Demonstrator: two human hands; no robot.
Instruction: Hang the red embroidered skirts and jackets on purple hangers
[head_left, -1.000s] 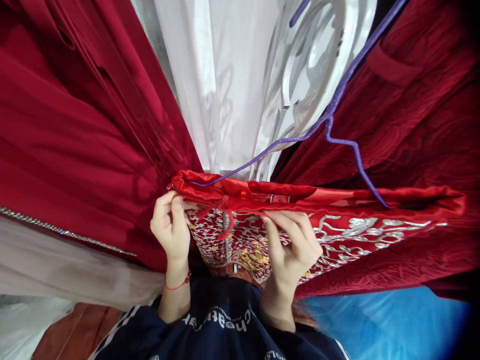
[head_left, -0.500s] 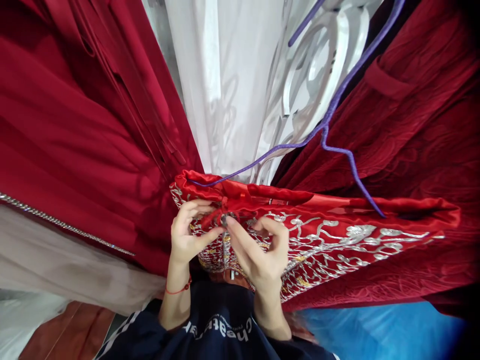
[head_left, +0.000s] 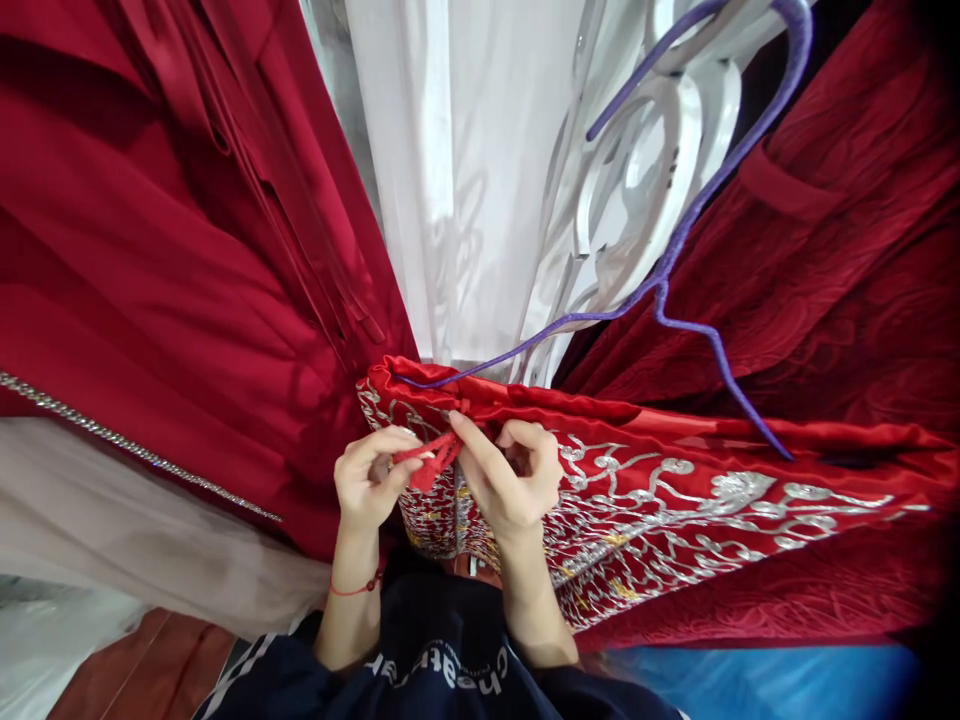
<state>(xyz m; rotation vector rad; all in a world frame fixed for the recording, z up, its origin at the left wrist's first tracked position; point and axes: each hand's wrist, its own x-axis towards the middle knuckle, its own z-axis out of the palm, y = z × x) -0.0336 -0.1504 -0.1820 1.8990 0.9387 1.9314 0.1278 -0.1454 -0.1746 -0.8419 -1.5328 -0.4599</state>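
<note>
A red skirt (head_left: 637, 500) with silver and gold embroidery hangs in front of me from a purple hanger (head_left: 675, 240), its satin waistband along the top. At the waistband's left part, my left hand (head_left: 369, 478) pinches a red drawstring (head_left: 429, 468) between thumb and fingertips. My right hand (head_left: 510, 475) is closed at the same drawstring near the waistband, index finger and thumb together on it. The loops between the two hands are partly covered by the fingers. A thin red bracelet (head_left: 358, 588) is round my left wrist.
Dark red cloth (head_left: 187, 250) hangs at the left, with a sparkling trim (head_left: 135, 450) above pale fabric. White curtain cloth (head_left: 495, 180) and a white scrolled metal frame (head_left: 675, 170) stand behind. More dark red patterned fabric (head_left: 862, 300) hangs at right, over something blue (head_left: 787, 680).
My left hand has moved slightly down, drawing the red drawstring out from the waistband. The right hand has shifted a little left, and the view has tilted so the hanger sits lower.
</note>
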